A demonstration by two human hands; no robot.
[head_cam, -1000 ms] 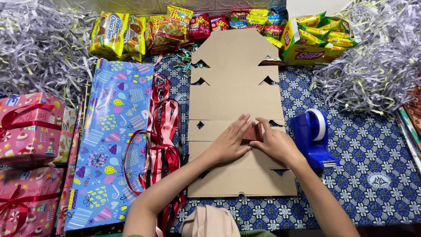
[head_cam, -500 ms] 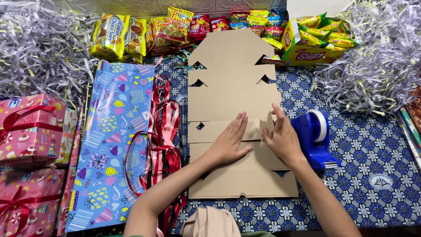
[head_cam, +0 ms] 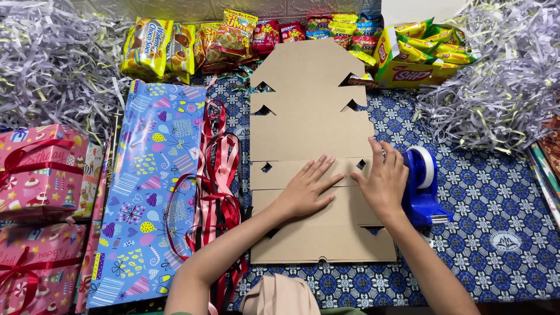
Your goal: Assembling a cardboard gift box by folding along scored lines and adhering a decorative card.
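**Hands flat on an unfolded cardboard box blank**

Both hands lay palm-down on the flat cardboard blank (head_cam: 312, 134), which occupied the centre of a blue patterned tablecloth (head_cam: 484, 198). Left hand (head_cam: 308, 188) rested with fingers spread wide over the narrow crease panel, holding nothing. Right hand (head_cam: 384, 179) lay likewise open and empty at the blank's right edge, its fingers just beside a blue tape dispenser (head_cam: 423, 182); whether it touched the dispenser could not be told.

Packages, by position: along the far edge stood a row of snack packets (head_cam: 233, 36), yellow at the left, then orange, red and mixed colours. At far right an open yellow carton (head_cam: 402, 65) held yellow and green packets. At the left edge lay two pink wrapped gifts (head_cam: 38, 175) tied with red ribbon. A long blue sheet of wrapping paper (head_cam: 149, 192), printed with party shapes, lay between the gifts and a tangle of red and pink ribbons (head_cam: 219, 175), which touched the blank's left edge.

Heaps of silver shredded paper (head_cam: 46, 64) filled both far corners. Bare cloth showed only to the right of the dispenser and below the blank's near edge.
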